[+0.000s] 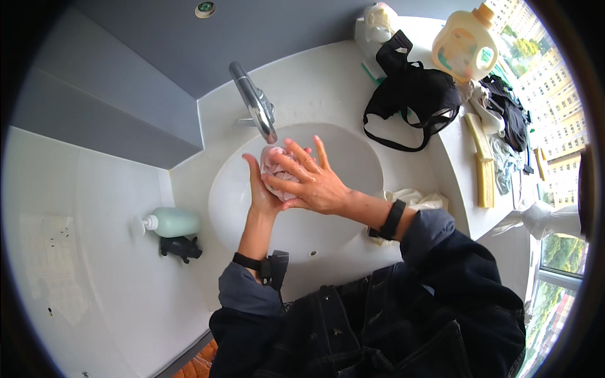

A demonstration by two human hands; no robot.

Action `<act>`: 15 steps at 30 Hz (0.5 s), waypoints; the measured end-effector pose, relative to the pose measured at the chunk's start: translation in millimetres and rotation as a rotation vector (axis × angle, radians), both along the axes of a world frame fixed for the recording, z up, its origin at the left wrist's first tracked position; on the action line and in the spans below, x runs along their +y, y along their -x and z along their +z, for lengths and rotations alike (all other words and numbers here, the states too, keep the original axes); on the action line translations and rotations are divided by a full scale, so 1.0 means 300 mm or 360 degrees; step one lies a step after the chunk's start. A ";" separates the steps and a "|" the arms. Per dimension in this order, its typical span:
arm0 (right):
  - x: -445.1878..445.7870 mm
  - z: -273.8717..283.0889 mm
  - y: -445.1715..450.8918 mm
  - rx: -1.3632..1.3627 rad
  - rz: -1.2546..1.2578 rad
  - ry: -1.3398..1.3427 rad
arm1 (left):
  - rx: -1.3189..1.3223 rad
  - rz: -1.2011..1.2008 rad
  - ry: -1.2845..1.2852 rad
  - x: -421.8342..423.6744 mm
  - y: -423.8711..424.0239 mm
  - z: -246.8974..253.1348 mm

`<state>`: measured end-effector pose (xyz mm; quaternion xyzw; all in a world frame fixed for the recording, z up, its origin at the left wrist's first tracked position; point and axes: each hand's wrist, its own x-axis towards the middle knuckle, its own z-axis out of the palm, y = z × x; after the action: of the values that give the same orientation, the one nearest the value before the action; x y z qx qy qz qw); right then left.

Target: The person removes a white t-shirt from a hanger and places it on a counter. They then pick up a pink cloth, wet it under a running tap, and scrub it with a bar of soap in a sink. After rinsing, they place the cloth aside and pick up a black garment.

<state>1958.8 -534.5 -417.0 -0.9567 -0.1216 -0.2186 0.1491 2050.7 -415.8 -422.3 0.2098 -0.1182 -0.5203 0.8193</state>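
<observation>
A crumpled, wet-looking pale pink cloth [280, 171] is balled up between my two hands, just below the spout of the chrome faucet [259, 106] and over the white oval sink basin [347, 156]. Its left side and underside rest on my left hand [263, 191], whose thumb sticks out to the left. My right hand [314, 184] lies over the cloth from the right, with its fingers spread across it. Most of my left hand's fingers are hidden behind the cloth and my right hand.
A green pump bottle [177, 222] and a black pig figurine [180, 249] stand left of the basin. Black straps of a bra-like garment [411, 99] lie at the upper right, near a large detergent jug [465, 45]. Cream cloth [411, 198] and yellow bars [485, 182] are on the right.
</observation>
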 end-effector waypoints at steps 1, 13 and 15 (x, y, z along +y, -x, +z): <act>0.000 0.012 -0.005 -0.0082 0.0117 0.0041 | 0.0035 0.0039 -0.0101 0.014 -0.015 -0.002; 0.048 0.060 -0.152 -0.0229 -0.0110 -0.0818 | 0.0051 0.0606 -0.0888 -0.067 0.003 -0.036; 0.061 0.070 -0.171 0.0007 -0.0349 -0.1019 | -0.0038 0.0590 -0.0921 -0.076 0.017 -0.051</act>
<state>2010.2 -516.1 -396.1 -0.8692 0.0573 -0.2584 0.4177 2045.6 -438.5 -437.4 0.4576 0.0649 -0.3722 0.8049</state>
